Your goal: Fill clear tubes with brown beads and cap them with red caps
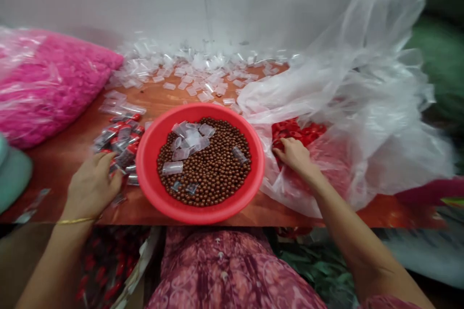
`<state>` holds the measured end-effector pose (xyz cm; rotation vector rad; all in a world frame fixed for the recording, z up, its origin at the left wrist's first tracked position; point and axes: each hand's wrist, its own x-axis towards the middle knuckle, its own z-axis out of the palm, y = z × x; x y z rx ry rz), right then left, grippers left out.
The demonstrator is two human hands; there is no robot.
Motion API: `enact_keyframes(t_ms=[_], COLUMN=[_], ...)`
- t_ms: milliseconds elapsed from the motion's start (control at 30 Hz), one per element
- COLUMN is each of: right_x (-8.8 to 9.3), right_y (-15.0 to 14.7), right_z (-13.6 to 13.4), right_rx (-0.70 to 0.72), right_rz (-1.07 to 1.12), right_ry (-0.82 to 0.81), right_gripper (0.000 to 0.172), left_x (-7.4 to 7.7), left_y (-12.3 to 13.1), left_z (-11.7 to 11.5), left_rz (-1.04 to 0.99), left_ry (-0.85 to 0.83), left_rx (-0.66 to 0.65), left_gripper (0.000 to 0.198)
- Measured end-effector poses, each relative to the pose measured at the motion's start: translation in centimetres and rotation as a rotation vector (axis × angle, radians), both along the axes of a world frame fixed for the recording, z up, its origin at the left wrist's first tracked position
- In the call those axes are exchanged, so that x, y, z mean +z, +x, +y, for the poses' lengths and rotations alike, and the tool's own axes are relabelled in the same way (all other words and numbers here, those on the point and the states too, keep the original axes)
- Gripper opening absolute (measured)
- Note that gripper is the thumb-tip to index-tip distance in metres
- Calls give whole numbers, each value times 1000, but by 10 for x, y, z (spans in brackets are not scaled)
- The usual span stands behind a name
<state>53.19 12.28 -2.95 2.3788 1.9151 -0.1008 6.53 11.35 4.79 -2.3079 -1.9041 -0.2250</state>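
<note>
My left hand (92, 184) rests at the near side of a heap of clear plastic tubes with red caps (125, 139). Its thumb and forefinger are apart, with tubes lying against the fingertips; no firm hold shows. A red plastic basin (147, 174) stands between my hands. Small round brown beads (213, 174) fill it, and several clear empty tubes (192, 140) lie on top. My right hand (295, 157) reaches into an open clear plastic bag (328, 166) of red caps (299, 131). Its fingertips pinch among the caps, partly hidden by them.
Many loose clear tubes (206, 77) are scattered along the back of the brown table (152, 92), by the white wall. A bulging bag of pink pieces (54, 82) sits at the left. The bag's crumpled plastic rises high on the right. Red-capped items (105, 260) lie below the table.
</note>
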Motion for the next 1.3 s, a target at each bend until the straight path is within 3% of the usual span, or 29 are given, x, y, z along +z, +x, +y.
enact_keyframes(t_ms=[67,133,267,400,533,700,767,933,1000,1100,1167,1233,1300], right_x=[-5,-7,-8,-8,-13,-20,-21,-20,-20,-20,-21,-23,-25], right_y=[-4,-6,-7,-9,-6,0,1,0,1,7,11,15,19], right_z=[3,5,3,-2,-7,-9,-9,-10,-11,-12,-11,-10,-8], right_rx=[-23,-7,26,9,20,32,24,24,42,119,158,168,165], right_rz=[-91,-159,-173,-140,-98,-72,-71,-67,-70,-71,-73,-67,-25], right_ry=[-15,-34,-87,-58,-4,50,47,45,47,24,-7,-24,22], right_gripper=[37,39,38,40,39,41,42,41,41,40,38,37,35], left_x=[18,25,11,-7,-8,-4,-4,-7,-11,-18,-22,-21,-16], left_y=[32,66,127,162,168,160,159,168,172,175,175,173,170], left_z=[-2,-1,18,53,69,58,56,53,50,47,47,47,46], left_rz=[22,29,159,203,137,-39,-68,-53,37,153,212,259,270], left_ry=[-25,-129,-266,-275,-430,-650,-599,-418,-389,-330,-340,-393,-452], left_rx=[-88,-249,-429,-413,-413,-554,-547,-334,-418,-749,-878,-861,-748], left_gripper=[39,32,26,34,26,41,39,28,30,37,32,27,27])
